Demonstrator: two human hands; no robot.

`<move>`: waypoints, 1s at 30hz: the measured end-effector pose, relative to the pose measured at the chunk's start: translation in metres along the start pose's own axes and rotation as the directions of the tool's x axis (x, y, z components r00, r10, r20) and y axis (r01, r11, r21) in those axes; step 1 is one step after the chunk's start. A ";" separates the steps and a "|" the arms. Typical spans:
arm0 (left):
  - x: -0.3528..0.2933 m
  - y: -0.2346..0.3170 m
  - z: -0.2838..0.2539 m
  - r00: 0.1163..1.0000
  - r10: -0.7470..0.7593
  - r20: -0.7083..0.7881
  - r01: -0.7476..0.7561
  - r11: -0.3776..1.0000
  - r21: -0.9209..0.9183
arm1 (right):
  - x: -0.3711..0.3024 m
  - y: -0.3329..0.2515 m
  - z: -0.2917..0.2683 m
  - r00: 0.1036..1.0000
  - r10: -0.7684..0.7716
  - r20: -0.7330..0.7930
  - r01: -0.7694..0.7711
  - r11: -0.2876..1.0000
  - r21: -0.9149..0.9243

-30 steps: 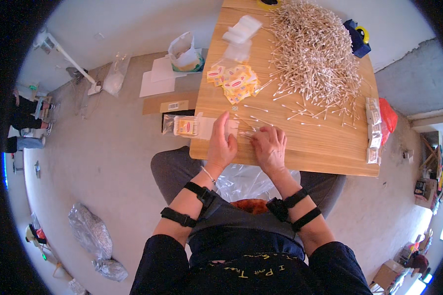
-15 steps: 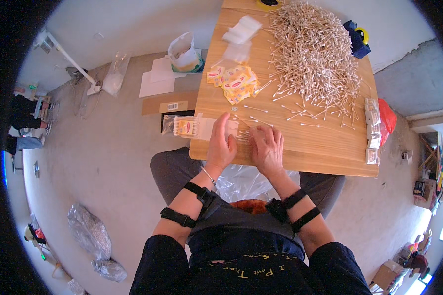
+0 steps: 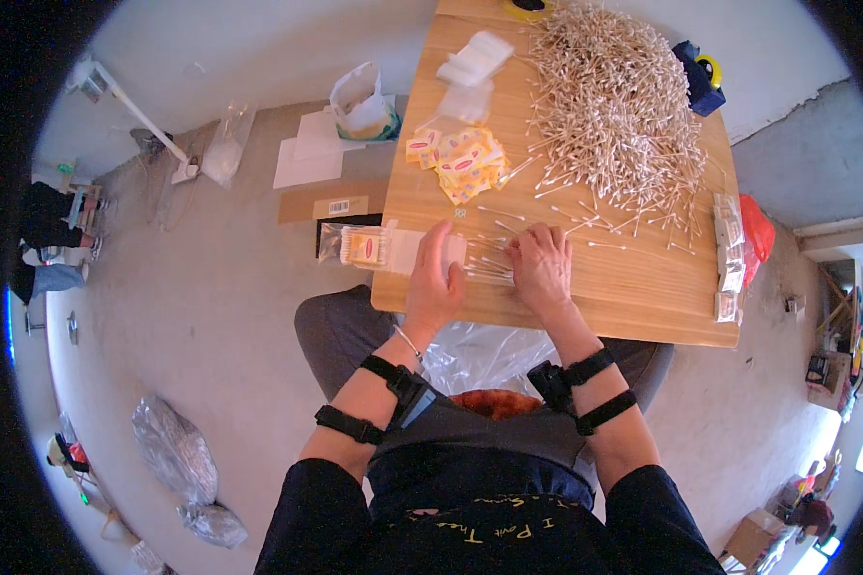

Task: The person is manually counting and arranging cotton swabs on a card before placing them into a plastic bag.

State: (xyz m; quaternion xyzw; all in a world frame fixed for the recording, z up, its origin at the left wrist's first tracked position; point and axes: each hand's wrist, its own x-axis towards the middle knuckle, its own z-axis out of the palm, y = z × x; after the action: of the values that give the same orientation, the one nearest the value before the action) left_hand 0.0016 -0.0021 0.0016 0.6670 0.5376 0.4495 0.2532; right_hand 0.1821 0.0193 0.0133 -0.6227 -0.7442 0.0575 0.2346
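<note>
My left hand (image 3: 438,278) rests on its edge near the table's front left, fingers stretched out and thumb apart, holding nothing. Beside it lies a pale card (image 3: 405,249), and at the table's edge sits a clear pack of cotton swabs (image 3: 363,246) with a yellow label. Between my hands is a small row of loose cotton swabs (image 3: 490,270). My right hand (image 3: 544,268) is closed palm down at their right ends, fingers bent together; its fingertips are partly hidden. Several single swabs lie just beyond it, near a big heap of cotton swabs (image 3: 618,105).
Yellow printed cards (image 3: 467,161) and clear plastic bags (image 3: 475,59) lie on the table's left side. Filled packs (image 3: 728,259) line the right edge. A dark blue tape dispenser (image 3: 702,84) stands at the far right. A white bag (image 3: 362,105) stands on the floor left of the table.
My right hand has moved right and slightly away from me, uncovering more of the swab row. My left hand has stayed nearly in place.
</note>
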 end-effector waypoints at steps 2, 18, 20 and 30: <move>0.001 -0.002 0.001 0.999 0.036 -0.009 -0.036 0.999 0.009 | -0.001 0.001 -0.003 1.000 -0.024 -0.004 0.024 1.000 -0.014; 0.001 0.000 0.001 0.998 0.059 -0.002 -0.059 0.998 0.025 | -0.024 0.003 -0.010 0.998 -0.057 0.005 0.056 0.990 0.127; 0.001 0.000 0.002 0.997 0.077 -0.012 -0.076 0.996 0.049 | -0.024 0.004 -0.010 0.999 -0.036 -0.005 0.037 0.989 0.143; 0.000 -0.002 0.003 0.998 0.059 -0.007 -0.059 0.997 0.039 | -0.014 0.004 -0.005 0.979 -0.201 0.048 0.205 0.973 -0.109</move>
State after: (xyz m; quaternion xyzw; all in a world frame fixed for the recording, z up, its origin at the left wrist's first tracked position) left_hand 0.0028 -0.0006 -0.0012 0.6856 0.5271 0.4490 0.2247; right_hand 0.1889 0.0060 0.0124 -0.5546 -0.8101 0.0024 0.1901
